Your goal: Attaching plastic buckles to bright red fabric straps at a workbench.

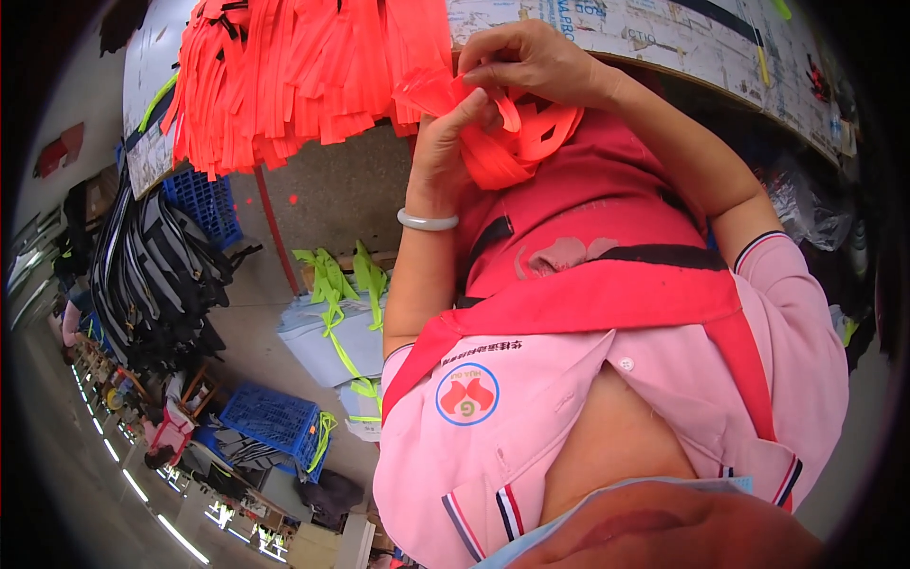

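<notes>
Orange-red fabric strips (495,167) in loose loops

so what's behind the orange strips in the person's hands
The red apron shows beside and below the orange strips, with the white tabletop farther out. Whatever the strips directly cover can't be seen.

Orange strips (303,71) cut off above, left fingers (463,115) partly hidden, distant worker (173,432) too small.

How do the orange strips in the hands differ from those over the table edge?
The held strips are looped and folded, while the hanging strips run mostly straight over the table edge. The held strips form a small bunch; the hanging strips, a wide row. Both are bright orange.
</notes>
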`<state>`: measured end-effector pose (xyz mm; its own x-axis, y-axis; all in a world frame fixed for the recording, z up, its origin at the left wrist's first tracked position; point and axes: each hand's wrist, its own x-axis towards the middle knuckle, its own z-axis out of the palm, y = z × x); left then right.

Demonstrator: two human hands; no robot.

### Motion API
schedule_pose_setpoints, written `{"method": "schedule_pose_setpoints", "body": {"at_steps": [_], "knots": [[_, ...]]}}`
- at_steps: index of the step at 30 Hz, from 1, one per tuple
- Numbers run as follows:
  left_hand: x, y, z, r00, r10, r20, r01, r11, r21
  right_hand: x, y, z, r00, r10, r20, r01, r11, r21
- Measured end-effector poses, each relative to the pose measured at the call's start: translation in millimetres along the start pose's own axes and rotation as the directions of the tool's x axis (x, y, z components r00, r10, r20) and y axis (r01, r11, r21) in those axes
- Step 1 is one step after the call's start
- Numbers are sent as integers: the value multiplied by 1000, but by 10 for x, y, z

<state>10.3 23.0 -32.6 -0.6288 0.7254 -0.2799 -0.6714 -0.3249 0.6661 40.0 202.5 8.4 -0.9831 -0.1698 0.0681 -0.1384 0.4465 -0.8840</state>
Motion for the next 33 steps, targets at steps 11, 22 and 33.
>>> {"method": "schedule_pose_setpoints", "body": {"at_steps": [11, 22, 33], "knots": [[109, 67, 97, 932, 335, -139, -277, 904, 325, -102, 0, -123, 979, 194, -64, -164, 932, 324], [86, 61, 156, 967, 253, 35, -221, 760, 611, -343, -96, -194, 1000, -16, -3, 16, 999, -45], [214, 17, 571, 714, 448, 538, -624, 60, 779, -539, 496, 249, 814, 581, -17, -476, 684, 552]]}}
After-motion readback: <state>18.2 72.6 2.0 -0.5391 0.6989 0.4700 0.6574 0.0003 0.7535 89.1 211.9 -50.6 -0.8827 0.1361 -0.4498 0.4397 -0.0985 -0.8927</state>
